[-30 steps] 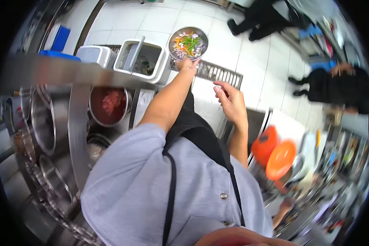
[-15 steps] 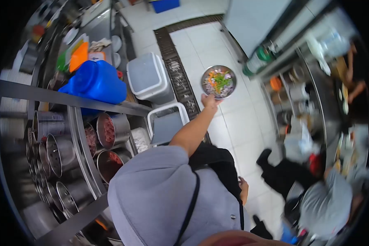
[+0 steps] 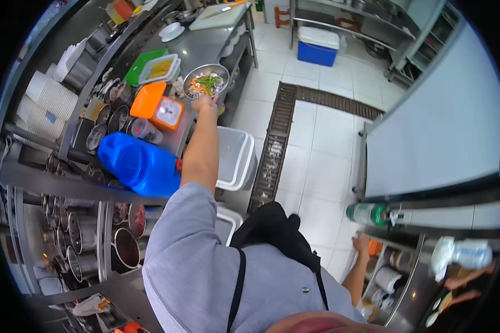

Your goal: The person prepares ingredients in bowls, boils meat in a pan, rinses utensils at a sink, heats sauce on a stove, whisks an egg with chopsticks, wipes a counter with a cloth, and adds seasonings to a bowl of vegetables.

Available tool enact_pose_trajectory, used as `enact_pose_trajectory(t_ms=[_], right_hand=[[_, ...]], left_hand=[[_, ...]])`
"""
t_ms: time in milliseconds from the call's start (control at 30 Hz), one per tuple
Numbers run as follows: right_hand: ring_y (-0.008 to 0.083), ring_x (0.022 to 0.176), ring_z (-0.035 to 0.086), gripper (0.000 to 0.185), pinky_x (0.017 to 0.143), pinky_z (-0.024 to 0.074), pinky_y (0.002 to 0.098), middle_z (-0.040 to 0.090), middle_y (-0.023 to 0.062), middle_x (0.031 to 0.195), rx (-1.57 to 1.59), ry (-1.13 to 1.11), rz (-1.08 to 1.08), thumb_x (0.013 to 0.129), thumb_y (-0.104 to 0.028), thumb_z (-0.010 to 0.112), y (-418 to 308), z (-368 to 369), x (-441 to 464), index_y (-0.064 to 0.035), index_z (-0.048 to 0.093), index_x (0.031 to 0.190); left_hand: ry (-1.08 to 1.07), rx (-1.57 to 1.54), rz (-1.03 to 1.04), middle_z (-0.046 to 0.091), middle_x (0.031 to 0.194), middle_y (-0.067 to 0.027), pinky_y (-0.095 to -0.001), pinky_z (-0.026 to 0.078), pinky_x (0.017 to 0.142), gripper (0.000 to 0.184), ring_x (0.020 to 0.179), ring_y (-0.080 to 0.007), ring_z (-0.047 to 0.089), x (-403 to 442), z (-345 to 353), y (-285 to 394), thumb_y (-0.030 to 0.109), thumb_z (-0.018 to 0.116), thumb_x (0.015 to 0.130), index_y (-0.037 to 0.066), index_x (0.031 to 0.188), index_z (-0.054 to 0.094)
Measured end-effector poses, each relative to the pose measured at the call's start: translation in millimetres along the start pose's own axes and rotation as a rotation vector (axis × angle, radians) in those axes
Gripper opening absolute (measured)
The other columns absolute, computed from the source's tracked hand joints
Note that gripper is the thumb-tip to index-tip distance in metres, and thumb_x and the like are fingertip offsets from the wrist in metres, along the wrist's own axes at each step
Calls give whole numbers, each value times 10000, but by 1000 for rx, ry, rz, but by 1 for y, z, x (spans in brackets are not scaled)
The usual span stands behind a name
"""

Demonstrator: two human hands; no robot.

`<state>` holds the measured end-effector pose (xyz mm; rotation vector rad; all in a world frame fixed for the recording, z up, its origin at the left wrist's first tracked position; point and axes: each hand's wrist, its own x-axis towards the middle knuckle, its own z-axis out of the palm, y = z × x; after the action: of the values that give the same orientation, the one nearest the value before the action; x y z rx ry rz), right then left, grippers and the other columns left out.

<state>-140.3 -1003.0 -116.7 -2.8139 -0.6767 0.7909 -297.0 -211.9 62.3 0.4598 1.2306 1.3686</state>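
My left hand grips the near rim of a round metal bowl, which holds cut vegetables: green strips, orange strips and purple onion. The bowl is at the right edge of the steel counter, close to an orange scale and a clear tub of yellow food. Whether it touches the counter I cannot tell. Low at my right side, my right hand hangs near the shelf; its fingers are small and partly curled, and I cannot make out whether anything is in them.
A blue jug and a lidded bin stand below my left arm. Metal pots line the left shelves. A floor drain runs ahead. On the right are a green cylinder and another person's arms.
My view has turned left toward the steel counter. The bowl, still in my left hand, has moved from over the floor to the counter's edge. My right hand has swung outward.
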Motion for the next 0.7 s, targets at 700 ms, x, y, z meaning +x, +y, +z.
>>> enact_pose_trajectory(t_ms=[700], right_hand=[[338,719,606,156,631,479,417,637,165,793,484,131,-2128,837,-169,611,-1047,-409,290,-20,630,880]], left_hand=[[-360,439,-120,624,792,-41,-264,499,544,97,659,-111,609,39,22,-111,136,567,958,40,942,564]])
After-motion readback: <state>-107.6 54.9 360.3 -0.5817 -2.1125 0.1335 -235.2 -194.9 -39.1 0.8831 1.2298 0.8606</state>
